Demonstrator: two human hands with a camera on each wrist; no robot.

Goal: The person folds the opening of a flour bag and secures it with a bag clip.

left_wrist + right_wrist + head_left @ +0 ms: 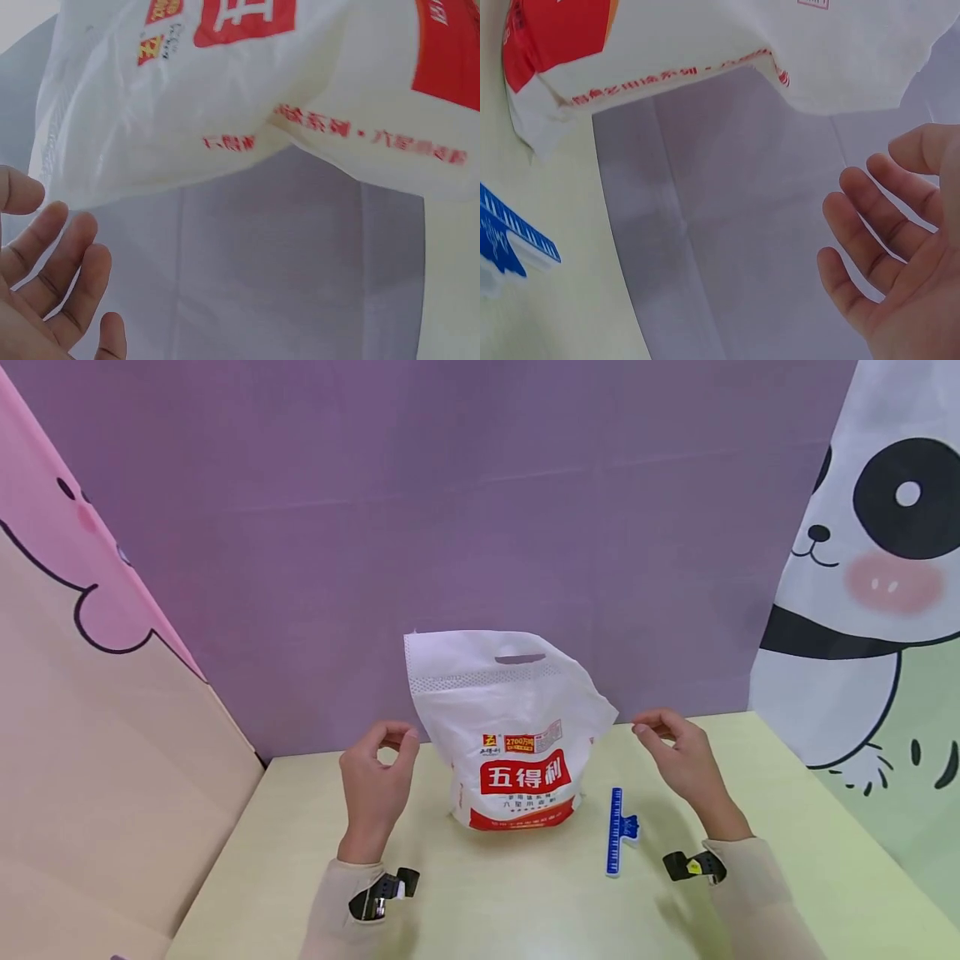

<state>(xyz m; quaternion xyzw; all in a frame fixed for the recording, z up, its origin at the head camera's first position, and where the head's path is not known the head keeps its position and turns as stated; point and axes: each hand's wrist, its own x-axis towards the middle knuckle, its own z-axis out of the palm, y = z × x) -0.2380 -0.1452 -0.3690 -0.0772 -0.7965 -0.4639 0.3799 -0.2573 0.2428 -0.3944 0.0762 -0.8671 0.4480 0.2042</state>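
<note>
A white flour bag (pixel 517 718) with red print and a handle slot stands upright at the middle of the table, its top flaring to both sides. My left hand (pixel 378 768) hovers beside the bag's left edge, fingers loosely bent. In the left wrist view its fingertips (pixel 81 225) are right by the bag's upper corner. To the right, my right hand (pixel 682 756) is held just off the bag's right corner, fingers relaxed with nothing between them. On the table between bag and right hand lies a blue ruler-marked clip (pixel 615 832), also in the right wrist view.
The pale yellow table (pixel 517 902) ends at a purple cloth backdrop (pixel 375 552) close behind the bag. A panda-printed panel (pixel 847 610) borders the right side, and a pink and beige panel (pixel 90 735) the left. Both wrists wear black straps.
</note>
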